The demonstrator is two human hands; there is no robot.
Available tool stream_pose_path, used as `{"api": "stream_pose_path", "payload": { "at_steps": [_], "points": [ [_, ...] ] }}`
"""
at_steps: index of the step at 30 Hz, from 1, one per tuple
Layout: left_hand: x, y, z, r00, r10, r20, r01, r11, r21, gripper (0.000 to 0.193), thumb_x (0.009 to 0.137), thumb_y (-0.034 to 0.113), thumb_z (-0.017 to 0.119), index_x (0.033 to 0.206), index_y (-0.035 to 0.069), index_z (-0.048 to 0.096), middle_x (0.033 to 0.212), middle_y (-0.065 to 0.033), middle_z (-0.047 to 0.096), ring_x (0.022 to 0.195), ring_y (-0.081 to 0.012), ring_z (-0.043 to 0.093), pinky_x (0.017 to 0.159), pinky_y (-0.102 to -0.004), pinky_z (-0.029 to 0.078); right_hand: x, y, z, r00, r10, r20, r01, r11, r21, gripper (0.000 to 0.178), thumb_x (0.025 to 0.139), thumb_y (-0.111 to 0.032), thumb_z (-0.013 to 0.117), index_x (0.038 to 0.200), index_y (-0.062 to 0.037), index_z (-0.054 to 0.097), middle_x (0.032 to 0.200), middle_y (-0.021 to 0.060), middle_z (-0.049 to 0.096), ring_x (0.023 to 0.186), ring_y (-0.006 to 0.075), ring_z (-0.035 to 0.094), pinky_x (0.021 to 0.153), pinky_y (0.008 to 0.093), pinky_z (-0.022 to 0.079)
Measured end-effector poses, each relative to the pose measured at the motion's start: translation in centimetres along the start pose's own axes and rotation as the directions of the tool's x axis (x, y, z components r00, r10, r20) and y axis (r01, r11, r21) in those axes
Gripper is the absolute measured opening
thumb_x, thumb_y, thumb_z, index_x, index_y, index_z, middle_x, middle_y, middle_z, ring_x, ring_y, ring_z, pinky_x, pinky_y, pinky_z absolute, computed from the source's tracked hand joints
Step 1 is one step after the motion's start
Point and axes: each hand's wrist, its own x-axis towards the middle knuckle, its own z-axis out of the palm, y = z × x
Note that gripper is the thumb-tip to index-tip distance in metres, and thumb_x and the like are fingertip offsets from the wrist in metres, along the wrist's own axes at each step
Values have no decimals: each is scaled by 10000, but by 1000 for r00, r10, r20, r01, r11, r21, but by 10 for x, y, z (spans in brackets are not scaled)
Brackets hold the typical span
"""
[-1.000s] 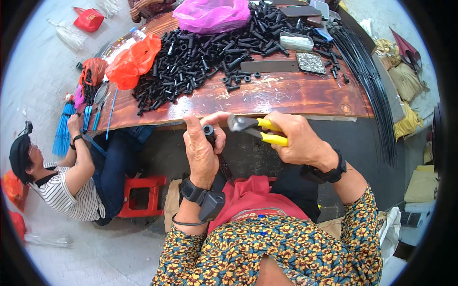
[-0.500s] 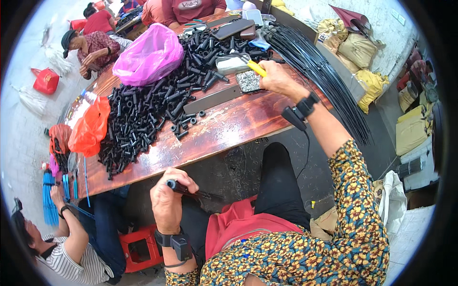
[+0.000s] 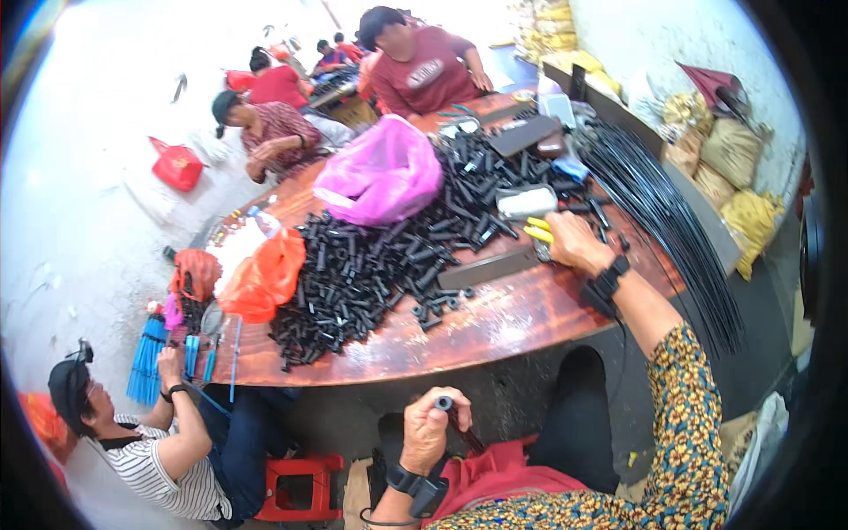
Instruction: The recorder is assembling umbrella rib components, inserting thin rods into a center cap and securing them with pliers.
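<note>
My left hand is closed around a dark tube-shaped piece whose round hollow end shows above my fingers. It is held over my lap, short of the table edge. My right hand grips yellow-handled pliers low over the table, at the right end of a flat metal bar. The jaws of the pliers are hidden, and the hand mostly covers a small tray of metal bits. A heap of short black tubular parts spreads to the left of the bar.
On the reddish wooden table lie a pink plastic bag, an orange bag and a clear packet. Long black rods fan along the right side. Co-workers sit at the left and far side; a red stool stands lower left.
The whole view has shifted, so the table sits further right and lower. My right hand has turned with the pliers beside the small tray. My left hand still holds the dark tube.
</note>
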Motion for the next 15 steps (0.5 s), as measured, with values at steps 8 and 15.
{"api": "stream_pose_path", "payload": {
  "at_steps": [8, 15],
  "points": [
    [0, 4, 2, 994, 15, -112, -26, 996, -89, 640, 881, 598, 555, 960, -33, 624, 670, -50, 538, 586, -143, 489, 570, -305, 411, 12, -9, -6, 996, 47, -72, -44, 998, 42, 157, 746, -81, 589, 833, 38, 642, 787, 316, 635, 775, 469, 643, 706, 532, 510],
    [2, 8, 11, 993, 37, -114, -51, 992, -120, 647, 920, 586, 516, 994, -47, 626, 661, -38, 514, 568, -129, 461, 540, -292, 374, 11, 5, -10, 958, 197, -211, -154, 966, 206, 186, 703, -86, 594, 840, 30, 646, 822, 299, 642, 807, 471, 631, 710, 531, 487]
  ]
}}
